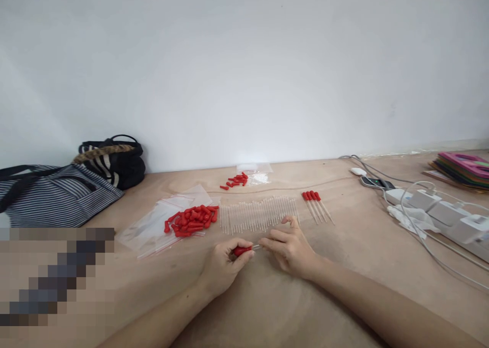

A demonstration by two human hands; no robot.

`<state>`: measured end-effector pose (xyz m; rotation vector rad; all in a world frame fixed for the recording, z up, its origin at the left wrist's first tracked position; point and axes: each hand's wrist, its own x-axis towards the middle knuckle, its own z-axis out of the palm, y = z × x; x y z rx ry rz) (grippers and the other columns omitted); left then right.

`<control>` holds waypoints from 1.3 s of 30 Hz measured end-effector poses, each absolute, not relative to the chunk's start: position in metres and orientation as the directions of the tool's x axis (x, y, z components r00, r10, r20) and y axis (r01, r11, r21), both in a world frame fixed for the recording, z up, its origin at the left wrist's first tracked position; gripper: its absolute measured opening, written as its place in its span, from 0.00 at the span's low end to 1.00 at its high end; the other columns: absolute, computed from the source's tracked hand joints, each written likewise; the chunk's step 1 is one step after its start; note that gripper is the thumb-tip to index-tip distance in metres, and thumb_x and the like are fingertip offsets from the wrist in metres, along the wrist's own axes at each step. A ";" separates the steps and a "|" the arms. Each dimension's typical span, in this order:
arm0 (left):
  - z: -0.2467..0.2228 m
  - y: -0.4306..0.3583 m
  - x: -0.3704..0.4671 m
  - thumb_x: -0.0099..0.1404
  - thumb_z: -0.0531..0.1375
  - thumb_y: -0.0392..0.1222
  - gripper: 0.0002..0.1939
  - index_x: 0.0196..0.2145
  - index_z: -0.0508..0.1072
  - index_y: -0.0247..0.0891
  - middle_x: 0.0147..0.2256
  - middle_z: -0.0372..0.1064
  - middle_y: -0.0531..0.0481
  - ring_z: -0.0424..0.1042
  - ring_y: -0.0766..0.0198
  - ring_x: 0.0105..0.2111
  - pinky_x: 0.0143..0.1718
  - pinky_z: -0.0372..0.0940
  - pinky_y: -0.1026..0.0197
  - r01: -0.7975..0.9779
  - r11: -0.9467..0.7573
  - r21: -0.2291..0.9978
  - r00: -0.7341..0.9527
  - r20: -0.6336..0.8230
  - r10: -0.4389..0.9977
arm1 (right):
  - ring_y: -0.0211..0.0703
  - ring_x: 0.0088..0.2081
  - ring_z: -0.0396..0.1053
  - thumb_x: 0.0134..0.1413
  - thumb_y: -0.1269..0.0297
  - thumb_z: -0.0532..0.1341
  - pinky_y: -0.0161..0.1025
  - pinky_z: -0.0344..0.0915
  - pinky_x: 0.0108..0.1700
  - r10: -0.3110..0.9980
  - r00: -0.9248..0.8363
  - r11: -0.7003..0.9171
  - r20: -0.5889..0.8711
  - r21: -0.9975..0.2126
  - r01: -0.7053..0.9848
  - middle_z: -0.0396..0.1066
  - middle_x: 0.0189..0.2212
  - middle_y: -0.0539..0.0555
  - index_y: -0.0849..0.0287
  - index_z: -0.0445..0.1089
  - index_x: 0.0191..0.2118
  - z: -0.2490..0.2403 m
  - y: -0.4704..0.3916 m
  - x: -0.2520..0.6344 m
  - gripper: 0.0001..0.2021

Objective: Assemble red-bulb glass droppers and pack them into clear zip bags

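Note:
My left hand (225, 264) is closed around a red rubber dropper bulb (243, 250), its narrow end pointing right. My right hand (290, 248) pinches a thin clear glass dropper tube (256, 246) that meets the bulb's mouth; how deep it sits inside I cannot tell. Just beyond my hands lies a row of clear tubes (260, 213), side by side. Left of the row, a heap of red bulbs (193, 219) rests on clear plastic bags (153, 220). To the right lie several droppers with red bulbs fitted (317, 205).
Farther back are a small group of red bulbs (239, 179) and more tubes (259, 178) by a plastic bag. Bags, one striped (57, 197) and one black (132, 167), stand at left. A power strip (439, 215) with cables and coloured sheets (464, 167) lie at right.

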<state>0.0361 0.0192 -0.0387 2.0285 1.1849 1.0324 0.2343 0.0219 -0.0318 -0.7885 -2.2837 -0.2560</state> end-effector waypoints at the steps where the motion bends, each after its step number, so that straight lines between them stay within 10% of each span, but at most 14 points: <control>1: -0.039 0.019 0.036 0.54 0.59 0.41 0.07 0.30 0.74 0.37 0.23 0.71 0.52 0.67 0.67 0.22 0.23 0.62 0.67 0.457 -0.442 0.772 0.310 0.328 0.892 | 0.33 0.24 0.60 0.47 0.77 0.49 0.41 0.45 0.41 0.466 -0.571 0.798 0.676 -0.043 0.601 0.66 0.22 0.47 0.58 0.68 0.32 -0.032 0.022 0.234 0.13; 14: -0.032 0.022 0.025 0.56 0.59 0.41 0.16 0.44 0.67 0.40 0.41 0.68 0.47 0.67 0.59 0.39 0.41 0.64 0.57 0.535 -0.523 0.663 0.362 0.380 0.852 | 0.38 0.29 0.61 0.49 0.72 0.53 0.40 0.48 0.37 0.589 -0.541 0.701 0.600 -0.046 0.712 0.68 0.23 0.50 0.57 0.69 0.28 -0.022 0.030 0.245 0.08; 19: -0.024 0.034 0.002 0.58 0.56 0.43 0.09 0.36 0.70 0.40 0.39 0.66 0.47 0.65 0.57 0.42 0.46 0.60 0.51 0.672 -0.523 0.524 0.261 0.494 0.829 | 0.40 0.30 0.66 0.53 0.61 0.51 0.38 0.52 0.37 0.838 0.140 0.108 0.528 -0.412 0.905 0.71 0.29 0.53 0.56 0.72 0.31 -0.008 0.057 0.304 0.13; 24: -0.028 0.042 -0.006 0.57 0.55 0.44 0.08 0.32 0.71 0.40 0.37 0.66 0.47 0.66 0.57 0.40 0.44 0.61 0.50 0.706 -0.492 0.509 0.244 0.476 0.845 | 0.50 0.32 0.69 0.47 0.60 0.52 0.42 0.55 0.35 0.814 0.555 -0.469 0.173 -0.368 0.803 0.72 0.25 0.58 0.56 0.74 0.31 -0.011 0.070 0.354 0.13; 39: -0.027 0.041 -0.002 0.56 0.55 0.42 0.07 0.30 0.72 0.39 0.35 0.67 0.47 0.66 0.57 0.39 0.43 0.61 0.51 0.724 -0.483 0.493 0.282 0.427 0.859 | 0.52 0.37 0.69 0.46 0.55 0.53 0.44 0.57 0.37 0.852 0.523 -0.465 0.033 -0.411 0.784 0.73 0.32 0.56 0.53 0.72 0.38 -0.025 0.076 0.366 0.16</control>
